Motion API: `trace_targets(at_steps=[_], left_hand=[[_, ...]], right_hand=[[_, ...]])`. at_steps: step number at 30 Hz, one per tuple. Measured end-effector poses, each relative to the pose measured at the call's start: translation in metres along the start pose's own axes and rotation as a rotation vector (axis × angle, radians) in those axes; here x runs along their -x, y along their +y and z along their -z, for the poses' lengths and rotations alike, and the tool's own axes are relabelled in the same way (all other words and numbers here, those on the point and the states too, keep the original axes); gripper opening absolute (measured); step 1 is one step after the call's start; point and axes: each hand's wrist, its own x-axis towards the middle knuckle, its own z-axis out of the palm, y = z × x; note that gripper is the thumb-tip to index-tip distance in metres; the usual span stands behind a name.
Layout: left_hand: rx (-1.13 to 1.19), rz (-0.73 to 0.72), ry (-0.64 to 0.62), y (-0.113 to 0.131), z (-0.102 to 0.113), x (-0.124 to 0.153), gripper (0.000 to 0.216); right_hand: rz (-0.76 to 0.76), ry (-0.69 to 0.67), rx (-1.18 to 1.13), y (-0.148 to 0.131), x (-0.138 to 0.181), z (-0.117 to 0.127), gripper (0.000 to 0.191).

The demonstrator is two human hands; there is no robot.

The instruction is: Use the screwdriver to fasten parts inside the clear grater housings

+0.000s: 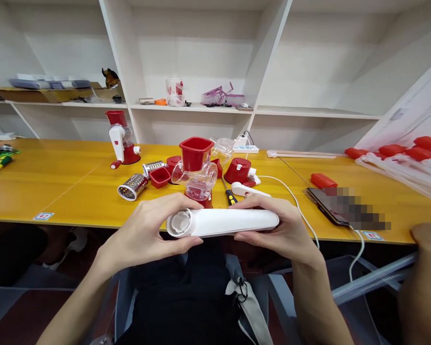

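Just above your lap, in front of the table edge, you hold the white plastic handle piece point(222, 222) level, lengthwise left to right. Your left hand point(149, 235) wraps the end w/ the round socket, thumb under, fingers curled over the top, so it's closed around the piece. Your right hand point(280, 230) cups the other end the same way, thumb below, fingers on top, also closed on it.

Handling, as a judgement: it looks like hollow molded plastic, so light and stiff, no flex. The surface is smooth and glossy, prob. a bit slippery w/ dry fingers; grip near the two ends as you do now, not by the thin ribs inside the socket, which look like the weakest spot. A drop likely wouldn't shatter it but could chip the socket rim.

Next out, on the yellow table point(75, 191): a red-and-clear grater body point(196, 170) stands right behind the piece, a screwdriver point(230, 194) lies just beside it, and a metal drum blade point(132, 187) lies to the left, w/ a second one behind it. A phone point(323, 203) w/ a white cable sits to the right.

Farther back, an assembled grater point(120, 139) stands near the shelf, and white shelves point(201, 108) carry small items too far off to tell apart.
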Motion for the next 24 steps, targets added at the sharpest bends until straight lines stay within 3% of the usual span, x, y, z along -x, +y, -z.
trace_targets(at_steps=[2,7,18,24], left_hand=[[-0.007,0.005,0.012,-0.002,0.000,0.002,0.031],[-0.014,0.048,0.178,-0.004,-0.004,0.003,0.031],[-0.473,0.007,0.160,-0.007,-0.017,-0.003,0.014],[-0.493,0.100,0.313,-0.012,-0.029,-0.007,0.014]], right_hand=[[-0.002,0.012,0.014,0.000,0.000,0.001,0.028],[-0.001,0.054,0.076,-0.002,-0.001,-0.001,0.027],[0.019,0.130,0.295,-0.005,0.000,-0.021,0.028],[0.072,0.183,0.429,-0.010,0.000,-0.038,0.030]])
